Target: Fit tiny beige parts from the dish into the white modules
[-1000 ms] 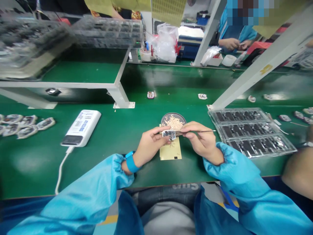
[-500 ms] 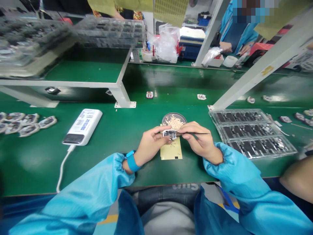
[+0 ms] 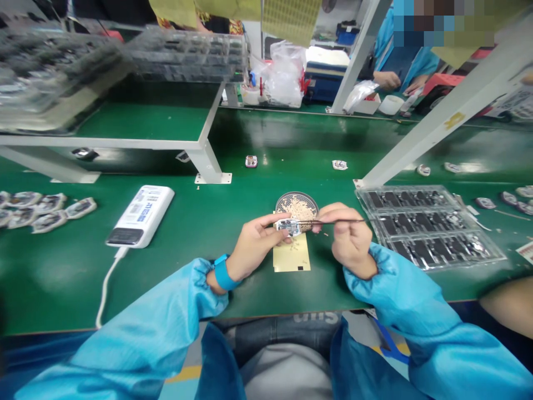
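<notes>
Head view: the left hand (image 3: 254,247) grips a small white circuit module (image 3: 287,226), the right hand (image 3: 350,239) pinches slender black metal tweezers (image 3: 333,221) against it, and small beige pieces (image 3: 297,211) remain in the round dark mesh dish (image 3: 296,194) just beyond the hands.

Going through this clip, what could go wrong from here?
The tweezers in the right hand reach across the small circuit board pinched in the left hand, so a slip might scratch or knock it.

The board is held just over the round dish of tan pieces; if dropped, it could scatter them.

The bare fingers on the board might also leave marks on it.
</notes>
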Demonstrator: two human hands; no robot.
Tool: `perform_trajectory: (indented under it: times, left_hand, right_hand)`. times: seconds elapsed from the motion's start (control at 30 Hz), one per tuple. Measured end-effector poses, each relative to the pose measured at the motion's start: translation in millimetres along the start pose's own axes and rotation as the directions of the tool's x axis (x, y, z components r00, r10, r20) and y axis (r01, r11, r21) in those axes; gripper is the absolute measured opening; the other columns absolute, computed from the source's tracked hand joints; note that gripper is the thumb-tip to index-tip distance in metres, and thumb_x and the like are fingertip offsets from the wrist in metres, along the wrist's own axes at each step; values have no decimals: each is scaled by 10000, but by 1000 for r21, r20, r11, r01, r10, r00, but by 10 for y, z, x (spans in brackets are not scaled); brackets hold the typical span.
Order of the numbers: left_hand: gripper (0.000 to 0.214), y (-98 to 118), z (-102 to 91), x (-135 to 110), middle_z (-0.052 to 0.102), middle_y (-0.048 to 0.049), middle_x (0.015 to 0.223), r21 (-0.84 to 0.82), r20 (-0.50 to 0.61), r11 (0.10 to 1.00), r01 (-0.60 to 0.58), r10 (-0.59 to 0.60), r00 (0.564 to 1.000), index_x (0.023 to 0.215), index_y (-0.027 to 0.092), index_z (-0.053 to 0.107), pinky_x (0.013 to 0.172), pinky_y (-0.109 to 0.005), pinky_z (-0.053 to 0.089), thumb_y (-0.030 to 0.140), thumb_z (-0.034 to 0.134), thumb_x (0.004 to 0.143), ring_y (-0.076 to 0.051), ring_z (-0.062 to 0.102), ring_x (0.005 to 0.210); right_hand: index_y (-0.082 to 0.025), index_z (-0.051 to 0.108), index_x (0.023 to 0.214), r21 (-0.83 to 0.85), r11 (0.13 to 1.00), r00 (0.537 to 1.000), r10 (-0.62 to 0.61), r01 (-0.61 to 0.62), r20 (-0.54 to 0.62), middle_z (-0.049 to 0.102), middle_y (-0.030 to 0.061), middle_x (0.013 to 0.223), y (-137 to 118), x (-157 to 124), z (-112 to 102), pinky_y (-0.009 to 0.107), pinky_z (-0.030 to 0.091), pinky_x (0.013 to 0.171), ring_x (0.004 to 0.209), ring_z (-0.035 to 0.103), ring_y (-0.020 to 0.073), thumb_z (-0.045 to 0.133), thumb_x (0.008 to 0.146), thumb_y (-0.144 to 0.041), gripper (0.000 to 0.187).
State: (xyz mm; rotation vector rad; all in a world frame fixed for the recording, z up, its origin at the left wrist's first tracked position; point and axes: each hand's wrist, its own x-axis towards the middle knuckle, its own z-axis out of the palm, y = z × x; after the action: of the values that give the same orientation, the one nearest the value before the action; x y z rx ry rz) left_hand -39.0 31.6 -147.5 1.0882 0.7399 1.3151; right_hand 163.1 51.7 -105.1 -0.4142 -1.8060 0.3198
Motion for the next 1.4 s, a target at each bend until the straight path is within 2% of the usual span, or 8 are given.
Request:
perform_trajectory:
  times: [0.13,0.27,0.4,0.57,0.9,1.1,1.27,1.4]
  left_hand:
    - [515,-13,4,-13,780,-102,966,10,2,1000,-15,15,1000,1203,112,698,781,-304,621,262,845,733,-172,741,743]
    - [469,-18,10,-25,778,-105,999,7,-1,999,-46,46,999,1168,115,705,802,-302,623,242,842,737,-168,740,763]
    - [417,2,41,-45,757,-121,1110,-43,31,995,-87,88,996,1145,126,712,844,-329,629,229,827,758,-205,747,895]
    - [327,-11,77,-51,698,-120,1209,-43,44,981,-191,193,980,1081,145,745,901,-348,619,219,811,770,-235,717,1039]
    - [279,-72,58,-28,695,-68,990,449,51,821,-352,370,928,1144,194,757,718,-241,540,266,696,882,-140,633,808]
    - [243,-112,89,-27,643,-51,876,449,-20,812,-373,426,904,1098,186,772,701,-247,517,265,692,883,-153,616,802]
    - [287,-149,47,37,650,-60,946,380,-20,861,-340,375,927,1141,194,755,697,-260,526,292,703,876,-152,622,794]
    - [290,-121,17,48,604,-32,874,512,24,785,-350,394,919,1162,196,744,654,-243,494,229,664,885,-122,572,720]
  right_hand:
    - [-229,515,820,45,994,980,105,-99,-171,583,62,871,35,0,33,385,568,702,759,637,190,402,1033,-514,374]
    - [-210,537,823,-44,952,953,303,-303,-7,562,50,880,2,-2,65,317,510,646,703,566,151,462,1014,-512,366]
    - [-212,632,1059,-101,845,831,535,-525,150,571,0,813,-22,-41,139,260,427,579,638,493,122,745,852,-439,327]
    - [-188,683,973,20,779,759,605,-627,242,651,19,844,33,-95,265,281,455,666,724,563,152,803,788,-408,311]
    - [-179,589,739,1,834,821,544,-552,174,567,-20,683,31,-30,292,250,393,608,626,477,115,755,813,-359,256]
    - [-174,574,722,14,829,825,554,-558,109,516,-33,639,73,-46,377,236,351,553,589,439,105,751,801,-407,303]
    - [-161,659,780,-106,830,807,557,-547,198,575,-13,680,151,37,302,249,376,563,616,482,120,797,770,-442,313]
    - [-174,693,924,-153,901,895,425,-406,132,670,25,862,140,123,156,279,473,708,784,601,155,714,882,-374,205]
